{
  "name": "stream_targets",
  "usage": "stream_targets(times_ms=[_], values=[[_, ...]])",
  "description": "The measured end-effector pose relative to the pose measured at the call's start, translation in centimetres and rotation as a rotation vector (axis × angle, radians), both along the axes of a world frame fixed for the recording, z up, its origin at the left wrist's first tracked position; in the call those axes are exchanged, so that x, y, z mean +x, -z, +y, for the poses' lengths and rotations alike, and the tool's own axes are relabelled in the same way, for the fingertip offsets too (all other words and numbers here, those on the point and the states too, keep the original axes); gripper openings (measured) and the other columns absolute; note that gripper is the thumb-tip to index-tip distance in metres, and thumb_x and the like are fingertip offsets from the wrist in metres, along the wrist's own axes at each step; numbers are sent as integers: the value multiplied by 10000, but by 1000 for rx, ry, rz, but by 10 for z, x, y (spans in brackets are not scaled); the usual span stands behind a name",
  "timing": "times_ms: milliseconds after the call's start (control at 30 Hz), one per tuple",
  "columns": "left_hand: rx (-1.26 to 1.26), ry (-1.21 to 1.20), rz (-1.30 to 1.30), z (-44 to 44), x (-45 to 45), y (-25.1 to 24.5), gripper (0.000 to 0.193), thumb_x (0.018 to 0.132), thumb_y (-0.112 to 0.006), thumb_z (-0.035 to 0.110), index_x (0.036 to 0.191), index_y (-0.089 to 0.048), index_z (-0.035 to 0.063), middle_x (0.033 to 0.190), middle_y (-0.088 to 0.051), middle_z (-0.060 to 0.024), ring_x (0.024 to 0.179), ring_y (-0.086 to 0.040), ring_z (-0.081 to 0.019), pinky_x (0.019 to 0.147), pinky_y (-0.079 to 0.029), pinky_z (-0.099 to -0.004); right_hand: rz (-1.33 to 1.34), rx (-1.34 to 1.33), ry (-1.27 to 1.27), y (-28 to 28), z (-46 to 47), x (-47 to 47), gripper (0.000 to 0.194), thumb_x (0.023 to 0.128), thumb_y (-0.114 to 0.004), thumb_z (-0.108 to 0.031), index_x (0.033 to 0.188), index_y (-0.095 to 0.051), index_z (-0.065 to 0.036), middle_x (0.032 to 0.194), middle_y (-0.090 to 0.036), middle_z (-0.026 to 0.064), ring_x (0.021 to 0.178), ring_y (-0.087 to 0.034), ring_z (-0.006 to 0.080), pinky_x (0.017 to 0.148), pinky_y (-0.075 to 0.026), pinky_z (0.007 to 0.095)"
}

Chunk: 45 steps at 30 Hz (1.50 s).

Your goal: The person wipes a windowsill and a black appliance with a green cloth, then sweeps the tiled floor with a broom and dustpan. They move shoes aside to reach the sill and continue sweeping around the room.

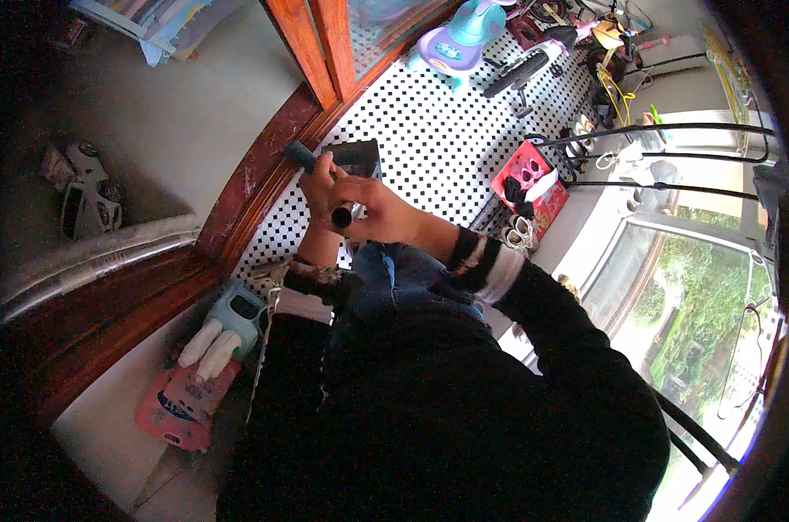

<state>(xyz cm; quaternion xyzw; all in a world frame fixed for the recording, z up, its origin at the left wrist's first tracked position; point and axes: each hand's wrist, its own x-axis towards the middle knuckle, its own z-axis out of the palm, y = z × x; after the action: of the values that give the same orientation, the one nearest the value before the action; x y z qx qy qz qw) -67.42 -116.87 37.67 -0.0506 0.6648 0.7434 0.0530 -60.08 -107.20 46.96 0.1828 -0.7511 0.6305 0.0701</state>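
My left hand (315, 190) is wrapped around a dark cylindrical handle (300, 156), whose blunt end sticks out past the fingers at upper left. Close beside it, my right hand (385, 207) grips a pole with a round black end (341, 216) facing up at me. A pale shiny bit shows by the right fingers. Whether the handle and the pole belong to one tool, I cannot tell. Beyond my hands, a dark open tray, perhaps a dustpan (363, 154), is low over the black-and-white tiled floor (427, 137); my hands hide part of it.
A wooden door frame (323, 59) and raised sill (264, 166) run along the left. Ahead are a purple-and-turquoise child's ride-on toy (456, 46) and a small bike (531, 68). Shoes lie on a red box (531, 183) at right, below black metal rails (655, 130).
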Motion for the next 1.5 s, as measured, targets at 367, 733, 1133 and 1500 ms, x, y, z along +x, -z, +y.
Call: stream_targets(times_ms=[367, 733, 1133, 1500], values=[[61, 107, -188, 30, 4, -10, 326, 744, -570, 158, 474, -408, 75, 421, -474, -47, 354, -459, -140, 358, -349, -265, -7, -112, 282, 9, -8, 6, 277, 806, -582, -44, 562, -459, 3, 456, -357, 32, 443, -329, 73, 405, -284, 273], [93, 104, -336, 27, 0, -2, 323, 761, -549, 186, 483, -432, 70, 437, -470, -32, 376, -432, -118, 387, -342, -262, -197, -107, 172, -7, -10, 21, 93, 628, -608, -25, 671, -530, -1, 593, -535, 108, 538, -486, 217, 521, -393, 318], [106, -20, -369, 53, 6, -7, 382, 767, -566, 209, 468, -378, 64, 420, -416, -18, 367, -384, -131, 396, -332, -296, -41, 140, 123, -60, -1, 6, 132, 740, -551, 40, 620, -502, 9, 544, -483, 63, 499, -469, 118, 474, -376, 265], [153, 364, -224, 70, -18, -16, 319, 749, -556, 162, 465, -463, 52, 420, -487, -54, 340, -472, -160, 358, -374, -300, -305, 192, -55, -111, 36, 6, 154, 718, -576, -40, 581, -512, -11, 505, -475, 76, 437, -435, 144, 431, -343, 296]])
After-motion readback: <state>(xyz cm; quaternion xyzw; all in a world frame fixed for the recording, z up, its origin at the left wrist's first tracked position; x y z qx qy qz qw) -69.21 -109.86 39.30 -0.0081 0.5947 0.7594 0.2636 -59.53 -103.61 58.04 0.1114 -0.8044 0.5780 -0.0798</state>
